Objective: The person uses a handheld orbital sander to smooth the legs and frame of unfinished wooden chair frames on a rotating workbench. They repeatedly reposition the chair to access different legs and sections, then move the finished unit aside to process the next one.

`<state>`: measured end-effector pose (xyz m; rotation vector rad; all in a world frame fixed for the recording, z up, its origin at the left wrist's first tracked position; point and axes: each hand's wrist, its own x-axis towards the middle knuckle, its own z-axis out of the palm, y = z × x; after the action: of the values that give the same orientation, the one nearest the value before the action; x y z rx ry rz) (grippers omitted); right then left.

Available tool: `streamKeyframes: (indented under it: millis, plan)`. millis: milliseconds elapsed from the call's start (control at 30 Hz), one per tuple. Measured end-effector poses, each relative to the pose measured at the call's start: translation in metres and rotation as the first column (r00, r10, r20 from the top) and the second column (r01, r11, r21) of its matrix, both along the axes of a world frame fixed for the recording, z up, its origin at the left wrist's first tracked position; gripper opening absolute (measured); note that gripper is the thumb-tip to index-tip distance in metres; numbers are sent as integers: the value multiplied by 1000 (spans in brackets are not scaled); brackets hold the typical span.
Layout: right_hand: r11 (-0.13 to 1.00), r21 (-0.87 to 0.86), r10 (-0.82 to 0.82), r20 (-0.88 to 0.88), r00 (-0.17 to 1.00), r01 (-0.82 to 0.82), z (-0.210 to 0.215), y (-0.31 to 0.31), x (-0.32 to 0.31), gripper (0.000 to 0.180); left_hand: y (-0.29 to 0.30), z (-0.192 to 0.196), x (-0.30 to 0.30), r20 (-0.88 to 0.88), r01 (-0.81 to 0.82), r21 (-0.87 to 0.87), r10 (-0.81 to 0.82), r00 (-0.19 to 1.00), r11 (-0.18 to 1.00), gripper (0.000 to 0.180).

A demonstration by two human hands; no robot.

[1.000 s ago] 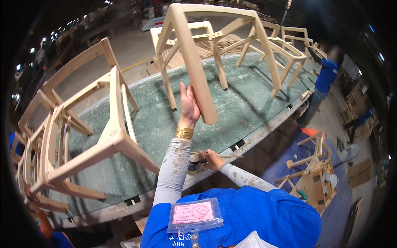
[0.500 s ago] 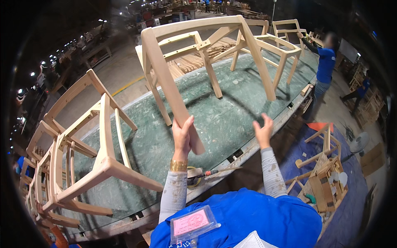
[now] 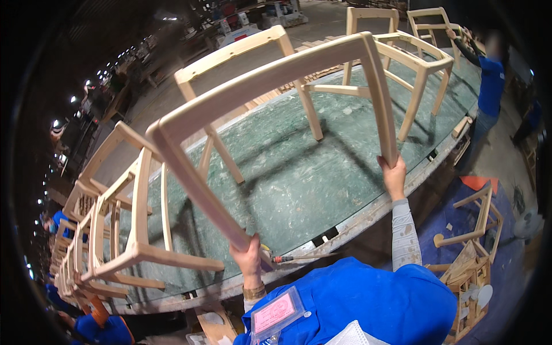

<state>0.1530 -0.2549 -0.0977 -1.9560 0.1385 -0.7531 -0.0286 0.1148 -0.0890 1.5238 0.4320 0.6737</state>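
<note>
A pale wooden chair frame point(image 3: 259, 79) stands tilted over the green table point(image 3: 282, 184), its near crossbar and two posts raised toward me. My left hand point(image 3: 247, 260) is closed around the lower end of its left post, close to the table's near edge. Around the lower end of the right post, my right hand point(image 3: 394, 176) is closed too. The frame's far part, with another crossbar and legs, reaches down toward the tabletop behind. Next to my left hand lies a tool with a red-orange part point(image 3: 282, 259), partly hidden.
Several similar chair frames point(image 3: 141, 207) line the table's left side. Another chair point(image 3: 424, 66) stands beyond at the right, near a person in blue point(image 3: 490, 86). Another person point(image 3: 103, 329) is low at the left. Wooden pieces point(image 3: 474, 233) rest on a blue sheet at lower right.
My right hand, open and apart before, now grips the right post. My left hand has moved down nearer my body, and the chair frame has turned and tipped toward me.
</note>
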Motion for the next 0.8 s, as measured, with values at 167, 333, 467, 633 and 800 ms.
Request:
streamKeyframes:
  millis: [167,333,467,633,800]
  plan:
    - [1000,16,24,29,999,-25,4,7,-1,41,1,-8,-4,-5,-68,-58,68,998,996,31]
    - [1000,30,-4,60,998,2,10,5,2,41,0,-1,3,-14,-80,-59,79,997,995,29]
    - [996,85,4,60,998,-9,4,4,1,39,-10,1,-3,12,-98,-78,99,995,992,21]
    - [997,70,-47,98,994,40,-19,-7,-3,32,-22,-14,-9,-24,-115,-68,114,993,991,15]
    - [999,38,-30,123,992,25,-37,-25,40,28,-31,-42,18,-4,-72,119,73,997,990,13]
